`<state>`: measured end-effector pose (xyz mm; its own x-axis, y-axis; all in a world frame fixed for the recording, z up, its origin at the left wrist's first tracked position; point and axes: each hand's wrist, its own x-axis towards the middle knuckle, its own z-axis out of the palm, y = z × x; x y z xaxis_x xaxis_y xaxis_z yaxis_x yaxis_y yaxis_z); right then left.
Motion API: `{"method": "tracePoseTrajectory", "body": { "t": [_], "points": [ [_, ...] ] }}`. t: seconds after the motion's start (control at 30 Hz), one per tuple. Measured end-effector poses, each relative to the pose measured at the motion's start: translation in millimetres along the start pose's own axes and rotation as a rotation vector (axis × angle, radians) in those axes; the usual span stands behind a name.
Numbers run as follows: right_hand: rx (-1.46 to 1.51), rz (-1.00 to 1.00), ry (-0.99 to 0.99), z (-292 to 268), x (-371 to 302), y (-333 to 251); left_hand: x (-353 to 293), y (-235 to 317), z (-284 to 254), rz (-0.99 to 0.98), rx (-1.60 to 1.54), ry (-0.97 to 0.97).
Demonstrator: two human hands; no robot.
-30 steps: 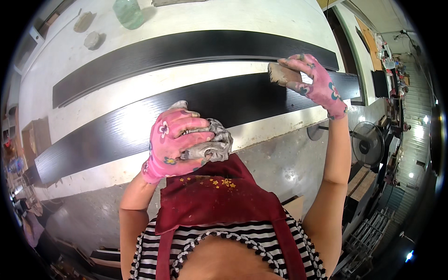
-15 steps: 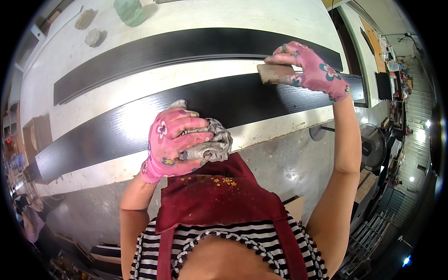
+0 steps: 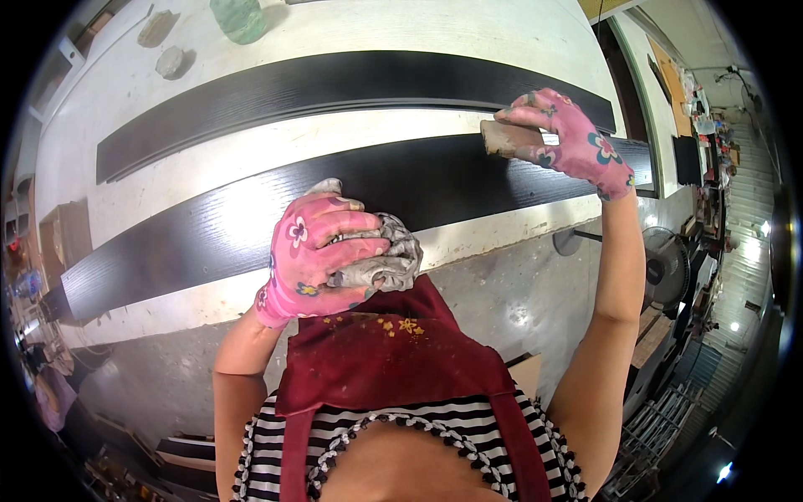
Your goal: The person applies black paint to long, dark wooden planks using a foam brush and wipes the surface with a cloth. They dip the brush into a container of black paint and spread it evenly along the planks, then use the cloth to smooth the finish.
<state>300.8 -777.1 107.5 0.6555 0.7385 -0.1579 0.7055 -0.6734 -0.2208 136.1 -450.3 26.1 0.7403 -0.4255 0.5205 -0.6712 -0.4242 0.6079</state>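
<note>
Two long black wood-grained boards lie side by side, the near board point(image 3: 427, 180) and the far board point(image 3: 335, 84). My left hand point(image 3: 309, 247), in a pink flowered glove, is closed round a crumpled grey rag point(image 3: 393, 261) at the near board's front edge. My right hand point(image 3: 577, 146), gloved alike, pinches a small worn brown block point(image 3: 506, 140) between thumb and fingers. That block is over the right part of the near board; whether it touches the surface I cannot tell.
The boards lie on a white table point(image 3: 276, 130). At its back left stand a greenish jar point(image 3: 238, 21) and two small greyish lumps, one of them a pale lump point(image 3: 171, 63). A floor fan point(image 3: 665, 266) stands to the right, beyond my right forearm.
My right hand has moved a little to the right and toward me with the block. My left hand and the rag have shifted only slightly right.
</note>
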Motion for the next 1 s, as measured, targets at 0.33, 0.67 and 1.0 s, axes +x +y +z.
{"method": "tracePoseTrajectory", "body": {
  "t": [0.33, 0.67, 1.0],
  "points": [
    [0.006, -0.031, 0.003, 4, 11, -13, -2, 0, 3, -0.010, 0.004, 0.008],
    [-0.043, -0.185, 0.034, 11, 34, -34, -1, 2, -1, -0.020, -0.017, -0.009],
    [0.042, -0.337, 0.025, 22, 68, -76, -3, -3, -3, 0.067, -0.138, 0.054]
  ]
}}
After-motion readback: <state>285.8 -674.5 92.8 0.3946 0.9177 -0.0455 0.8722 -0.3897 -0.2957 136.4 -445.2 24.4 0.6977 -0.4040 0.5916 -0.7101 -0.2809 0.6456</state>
